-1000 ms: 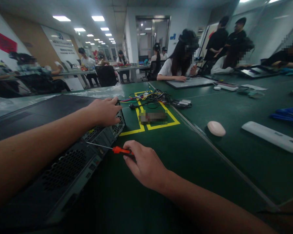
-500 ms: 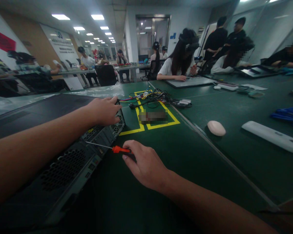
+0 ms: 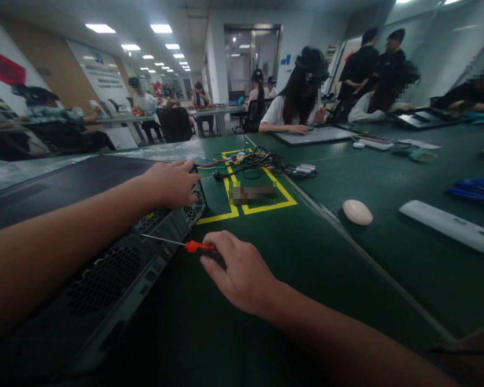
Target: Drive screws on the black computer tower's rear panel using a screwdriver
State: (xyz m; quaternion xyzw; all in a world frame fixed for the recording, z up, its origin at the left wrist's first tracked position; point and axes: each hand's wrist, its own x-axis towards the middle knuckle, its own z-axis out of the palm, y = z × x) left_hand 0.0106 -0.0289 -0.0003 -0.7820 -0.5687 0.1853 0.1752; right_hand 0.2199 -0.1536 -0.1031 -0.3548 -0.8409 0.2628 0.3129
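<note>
The right hand [image 3: 242,273] pinches a screwdriver [image 3: 194,246], orange and black, thin-shafted. The left hand [image 3: 172,184] lies spread on a black, vented computer [image 3: 108,277].

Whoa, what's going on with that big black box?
Someone's right hand is holding a screwdriver, its tip pointed at the vented back of a black computer case. Their left hand rests on the case, by the fan grille. A tangle of cables lies beyond it on the green table.

Left grip [image 3: 170,184] palm-down, fingers [image 3: 185,165] extended, right grip [image 3: 242,271] curled, forearms [image 3: 84,226] bare
</note>
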